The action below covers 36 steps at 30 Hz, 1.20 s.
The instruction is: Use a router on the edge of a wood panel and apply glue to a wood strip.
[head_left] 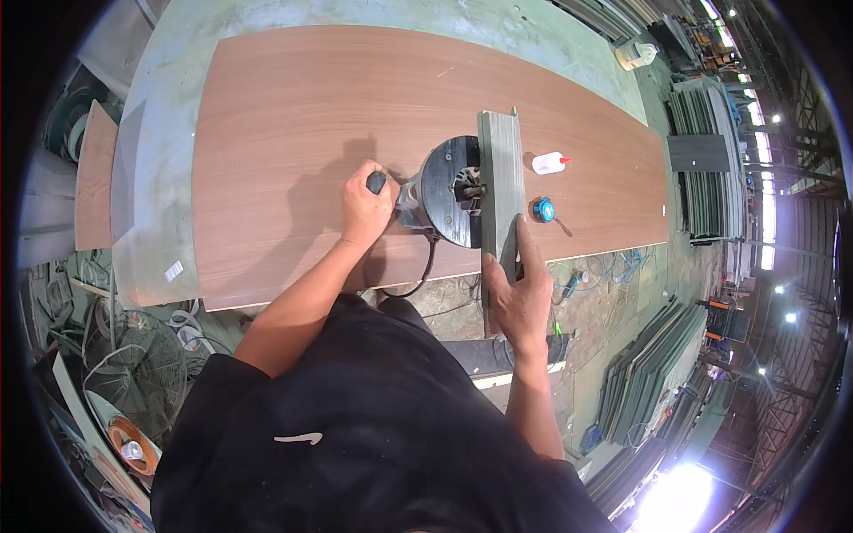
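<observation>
Left hand (367,206) wrapped round the knob (377,182) of a router (435,191), tipped sideways above a brown panel (284,115). Grey strip (501,178) just to its right, at the bit side — contact couldn't be told — long axis running away from the body. Right hand (522,298), the nearer one, gripped its near part between thumb and fingers.

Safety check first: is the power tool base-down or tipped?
Tipped: the power tool shows its round black base to the camera.
</observation>
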Motion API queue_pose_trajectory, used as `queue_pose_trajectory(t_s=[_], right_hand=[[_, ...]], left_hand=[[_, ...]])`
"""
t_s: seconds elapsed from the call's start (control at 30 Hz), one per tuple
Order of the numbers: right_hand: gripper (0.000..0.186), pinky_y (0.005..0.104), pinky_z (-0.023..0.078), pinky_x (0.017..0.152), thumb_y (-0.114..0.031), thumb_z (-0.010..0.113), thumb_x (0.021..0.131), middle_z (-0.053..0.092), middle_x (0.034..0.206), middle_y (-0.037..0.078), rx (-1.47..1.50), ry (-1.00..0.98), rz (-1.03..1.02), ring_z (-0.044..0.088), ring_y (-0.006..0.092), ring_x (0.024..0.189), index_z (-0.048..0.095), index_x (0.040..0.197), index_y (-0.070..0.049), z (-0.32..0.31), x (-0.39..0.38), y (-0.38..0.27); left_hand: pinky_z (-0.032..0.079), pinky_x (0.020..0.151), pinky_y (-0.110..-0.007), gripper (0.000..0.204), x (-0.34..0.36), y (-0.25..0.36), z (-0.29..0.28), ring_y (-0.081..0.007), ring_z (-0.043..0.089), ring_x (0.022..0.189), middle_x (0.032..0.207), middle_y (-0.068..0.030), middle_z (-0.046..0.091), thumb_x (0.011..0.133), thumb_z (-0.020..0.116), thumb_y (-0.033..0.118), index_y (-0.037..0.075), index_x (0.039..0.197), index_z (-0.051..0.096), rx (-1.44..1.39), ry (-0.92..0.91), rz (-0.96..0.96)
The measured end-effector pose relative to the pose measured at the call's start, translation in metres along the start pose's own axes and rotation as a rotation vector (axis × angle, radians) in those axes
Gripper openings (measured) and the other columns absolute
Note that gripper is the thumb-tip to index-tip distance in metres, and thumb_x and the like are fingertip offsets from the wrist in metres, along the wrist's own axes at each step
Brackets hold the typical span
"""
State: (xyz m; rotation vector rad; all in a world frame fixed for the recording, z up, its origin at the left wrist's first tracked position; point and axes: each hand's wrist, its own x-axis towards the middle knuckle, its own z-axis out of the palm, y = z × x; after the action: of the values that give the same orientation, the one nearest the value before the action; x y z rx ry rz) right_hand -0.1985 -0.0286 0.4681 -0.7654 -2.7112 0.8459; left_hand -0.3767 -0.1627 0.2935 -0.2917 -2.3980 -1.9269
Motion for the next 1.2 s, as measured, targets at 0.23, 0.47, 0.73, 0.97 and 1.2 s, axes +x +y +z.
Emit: queue_pose_trajectory(t_s=[0.23,0.47,0.73,0.97,1.2], right_hand=[[0.070,0.0448,0.054,0.083,-0.019,0.074,0.088,0.065,0.113,0.026,0.003,-0.010,0.001,0.068,0.0417,0.098,0.048,0.150,0.002,0.0003,-0.0002,0.0027],[0.068,0.0377,0.052,0.098,-0.015,0.073,0.090,0.068,0.128,0.029,0.008,-0.023,0.036,0.070,0.0293,0.113,0.048,0.150,0.004,-0.0024,-0.0027,-0.0003],[0.068,0.0462,0.054,0.085,-0.016,0.073,0.089,0.065,0.114,0.027,0.009,0.000,-0.003,0.068,0.0429,0.101,0.049,0.149,0.002,-0.0007,-0.0014,-0.0031],[0.066,0.0458,0.054,0.092,-0.015,0.072,0.088,0.065,0.123,0.029,0.002,0.020,-0.033,0.067,0.0442,0.111,0.050,0.148,0.003,0.0006,0.0034,-0.0030],[0.066,0.0458,0.054,0.091,-0.015,0.072,0.088,0.065,0.120,0.028,0.002,0.015,-0.021,0.067,0.0442,0.108,0.050,0.148,0.003,0.0004,0.0004,-0.0024]], left_hand=[[0.053,0.077,-0.049,0.009,0.0011,0.0006,0.0001,-0.0451,0.067,0.084,0.085,-0.0224,0.068,0.082,0.062,0.003,0.000,0.090,0.063,0.011,0.005,0.012],[0.053,0.074,-0.049,0.007,0.0006,0.0042,-0.0005,-0.0450,0.067,0.082,0.084,-0.0221,0.069,0.082,0.063,0.005,0.001,0.088,0.063,0.020,0.017,0.009],[0.053,0.074,-0.049,0.006,0.0006,0.0023,-0.0001,-0.0444,0.067,0.082,0.083,-0.0216,0.069,0.082,0.062,0.006,0.002,0.087,0.062,0.027,0.014,0.018],[0.053,0.074,-0.049,0.007,-0.0011,0.0025,0.0004,-0.0446,0.067,0.082,0.083,-0.0216,0.069,0.082,0.062,0.006,0.002,0.088,0.062,0.004,0.021,0.012],[0.053,0.073,-0.049,0.008,0.0008,-0.0023,0.0016,-0.0444,0.067,0.082,0.083,-0.0218,0.069,0.082,0.062,0.006,0.002,0.089,0.063,0.029,0.013,0.025]])
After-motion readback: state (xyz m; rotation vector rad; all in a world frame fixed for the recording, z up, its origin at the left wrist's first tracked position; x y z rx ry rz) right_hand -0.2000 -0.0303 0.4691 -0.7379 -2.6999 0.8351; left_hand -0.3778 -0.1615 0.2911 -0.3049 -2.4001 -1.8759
